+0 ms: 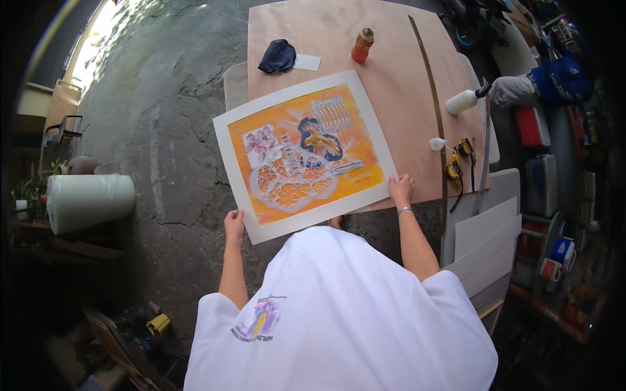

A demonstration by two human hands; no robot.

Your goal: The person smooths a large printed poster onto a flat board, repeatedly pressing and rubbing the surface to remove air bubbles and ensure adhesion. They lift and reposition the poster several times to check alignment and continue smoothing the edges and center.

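Between my hands I hold a matted artwork (357, 146), an orange and yellow collage inside a wide white border, tilted with its left side lower. My left hand (235, 226) is closed on the border at the lower left corner. At the lower right corner my right hand (402, 189) grips the border, thumb on top; its other fingers are partly hidden. A bracelet circles my right wrist. Part of the artwork overlaps the wooden table panel (417, 163), while its left side reaches past the panel's edge. Whether it touches the panel I cannot tell.
On the panel are a dark cloth bundle (278, 57), a white card (307, 62), an orange-red bottle (362, 45), a long metal strip (427, 62), a white bottle (462, 102) and two tape measures (453, 168). Pale boards (486, 228) lean at right; a plastic-wrapped roll (91, 201) lies left.
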